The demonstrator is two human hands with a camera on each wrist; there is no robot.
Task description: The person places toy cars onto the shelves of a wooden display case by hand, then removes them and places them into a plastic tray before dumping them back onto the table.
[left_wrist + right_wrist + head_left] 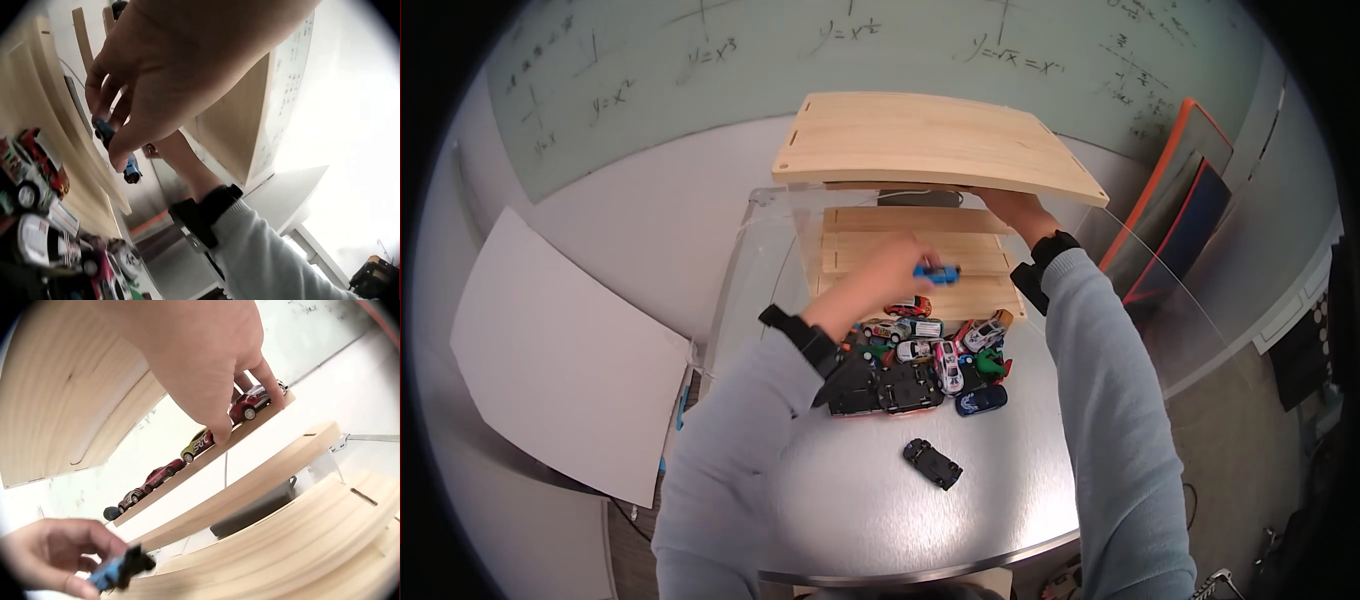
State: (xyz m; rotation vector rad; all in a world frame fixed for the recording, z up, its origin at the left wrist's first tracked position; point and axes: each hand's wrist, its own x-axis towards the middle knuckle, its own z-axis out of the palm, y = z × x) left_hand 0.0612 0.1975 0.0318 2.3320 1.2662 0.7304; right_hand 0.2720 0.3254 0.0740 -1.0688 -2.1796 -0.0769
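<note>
My left hand pinches a small blue toy car between thumb and fingers, above the toy car pile. In the left wrist view, the same blue car shows partly behind the fingers. Under the raised wooden top board, my right hand reaches to the back. The right wrist view shows its thumb and fingers around a red toy car on a narrow wooden shelf. On that shelf, a yellow-and-red car and darker red cars stand in a row.
A heap of toy cars lies before the wooden steps on the metal table. One black car rests upside down nearer the front edge. Clear side panels flank the wooden rack.
</note>
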